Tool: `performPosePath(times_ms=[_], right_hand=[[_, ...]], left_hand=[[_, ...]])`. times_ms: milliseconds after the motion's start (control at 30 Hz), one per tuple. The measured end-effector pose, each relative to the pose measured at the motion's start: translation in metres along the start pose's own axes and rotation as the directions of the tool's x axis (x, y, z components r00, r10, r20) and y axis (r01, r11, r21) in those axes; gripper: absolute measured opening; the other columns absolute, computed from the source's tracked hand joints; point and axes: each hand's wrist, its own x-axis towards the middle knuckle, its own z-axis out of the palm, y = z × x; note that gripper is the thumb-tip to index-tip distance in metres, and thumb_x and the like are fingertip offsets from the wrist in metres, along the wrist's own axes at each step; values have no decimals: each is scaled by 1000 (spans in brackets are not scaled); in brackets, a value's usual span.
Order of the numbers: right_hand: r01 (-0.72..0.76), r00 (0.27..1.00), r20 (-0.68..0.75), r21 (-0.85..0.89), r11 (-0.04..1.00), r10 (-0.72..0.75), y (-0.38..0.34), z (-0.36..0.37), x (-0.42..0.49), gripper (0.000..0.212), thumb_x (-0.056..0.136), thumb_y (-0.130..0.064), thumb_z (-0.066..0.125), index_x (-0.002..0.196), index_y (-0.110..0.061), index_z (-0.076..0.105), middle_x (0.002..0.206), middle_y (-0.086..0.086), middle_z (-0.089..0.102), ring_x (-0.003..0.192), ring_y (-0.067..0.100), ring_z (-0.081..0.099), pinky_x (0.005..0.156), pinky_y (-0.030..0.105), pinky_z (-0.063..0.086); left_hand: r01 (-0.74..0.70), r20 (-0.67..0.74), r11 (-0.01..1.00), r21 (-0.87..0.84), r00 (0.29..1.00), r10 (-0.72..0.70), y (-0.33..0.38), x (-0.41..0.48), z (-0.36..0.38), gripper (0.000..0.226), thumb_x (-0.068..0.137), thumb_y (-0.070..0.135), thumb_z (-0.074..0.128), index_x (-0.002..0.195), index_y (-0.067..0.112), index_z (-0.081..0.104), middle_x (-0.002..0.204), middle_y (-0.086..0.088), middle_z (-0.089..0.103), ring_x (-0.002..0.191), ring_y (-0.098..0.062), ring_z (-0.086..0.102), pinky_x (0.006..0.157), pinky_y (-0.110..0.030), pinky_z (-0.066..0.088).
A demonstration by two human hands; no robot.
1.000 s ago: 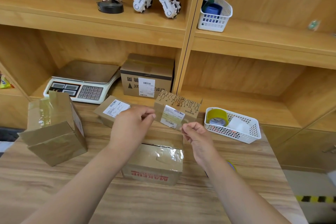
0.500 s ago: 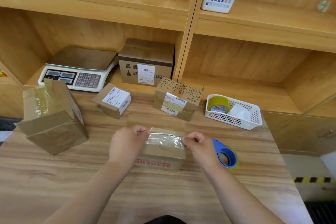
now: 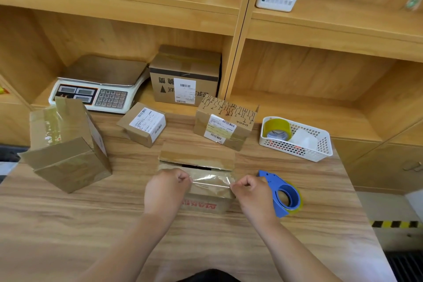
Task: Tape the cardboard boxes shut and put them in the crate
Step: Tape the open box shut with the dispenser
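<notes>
A small cardboard box (image 3: 197,158) with red print on its front sits mid-table, a dark gap showing between its top flaps. My left hand (image 3: 166,190) and my right hand (image 3: 253,194) each pinch one end of a strip of clear tape (image 3: 210,179), stretched across the box's near top edge. A blue tape dispenser (image 3: 285,197) lies on the table just right of my right hand. No crate is in view.
On the table stand a large taped box (image 3: 66,144) at left, a small labelled box (image 3: 143,123), a patterned box (image 3: 225,125) and a white basket (image 3: 297,152) with tape rolls. A scale (image 3: 98,84) and another box (image 3: 185,75) sit on the shelf behind.
Both hands came down from chest height with the tape strip, which now lies stretched over the near box. The view tilted downward, bringing the blue dispenser into sight.
</notes>
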Motion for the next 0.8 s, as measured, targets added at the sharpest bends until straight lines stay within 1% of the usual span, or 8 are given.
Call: performPosePath(times_ms=[133, 300, 400, 433, 500, 567, 667, 800], right_hand=[[15, 1000, -3, -5, 1000, -15, 2, 1, 0, 26, 78, -14, 69, 56, -22, 59, 68, -6, 63, 89, 9, 50, 78, 26, 42], [5, 1000, 24, 20, 1000, -5, 2, 0, 0, 24, 79, -11, 68, 58, -19, 58, 72, -6, 62, 91, 8, 50, 74, 19, 38], [3, 999, 33, 27, 1000, -4, 1, -1, 0, 24, 79, -10, 68, 59, -19, 58, 70, -9, 61, 90, 8, 51, 75, 20, 40], [6, 999, 34, 28, 1000, -7, 1, -2, 0, 24, 80, -11, 68, 59, -19, 58, 70, -10, 61, 90, 8, 51, 75, 20, 40], [8, 999, 35, 35, 999, -9, 0, -2, 0, 24, 80, -13, 69, 59, -18, 58, 70, -11, 61, 90, 9, 51, 75, 21, 40], [9, 999, 34, 35, 999, -10, 1, -3, 0, 24, 81, -15, 70, 60, -18, 59, 70, -9, 61, 89, 8, 51, 74, 20, 39], [-3, 999, 45, 32, 999, 2, 0, -4, 0, 21, 81, -16, 70, 62, -19, 61, 74, -9, 61, 90, 6, 50, 71, 15, 36], [-6, 999, 49, 31, 999, 4, 0, -2, 0, 19, 81, -14, 69, 64, -17, 62, 74, -10, 61, 91, 6, 49, 72, 15, 36]], left_hand=[[5, -8, 1000, 21, 1000, -5, 1, 1, 4, 23, 84, 21, 63, 61, 20, 66, 61, 0, 61, 58, -16, 53, 52, -24, 35], [-20, -10, 999, 44, 1000, 21, 1, 4, 10, 30, 83, 22, 63, 54, 30, 61, 65, 13, 63, 83, -13, 57, 85, -35, 42], [-17, 14, 999, 47, 1000, 16, -2, 7, 12, 29, 85, 21, 61, 58, 32, 60, 71, 12, 64, 92, -13, 54, 86, -30, 34], [-27, 12, 999, 43, 1000, 26, -3, 8, 12, 25, 86, 21, 61, 63, 31, 62, 74, 11, 64, 95, -14, 53, 84, -29, 32], [-53, -8, 996, 76, 999, 54, -5, 8, 12, 7, 88, 26, 61, 92, 26, 67, 81, 8, 63, 102, -15, 50, 83, -28, 27], [-57, -17, 993, 100, 998, 59, -6, 9, 14, 31, 88, 29, 62, 118, 20, 59, 78, 9, 57, 100, -14, 48, 85, -28, 27], [-62, -57, 995, 81, 996, 66, -9, 8, 17, 35, 88, 28, 64, 120, 18, 53, 73, 11, 55, 94, -12, 46, 93, -33, 30], [-86, -89, 995, 58, 992, 91, -13, 7, 20, 31, 88, 27, 63, 115, 18, 52, 72, 10, 56, 90, -12, 43, 91, -33, 30]])
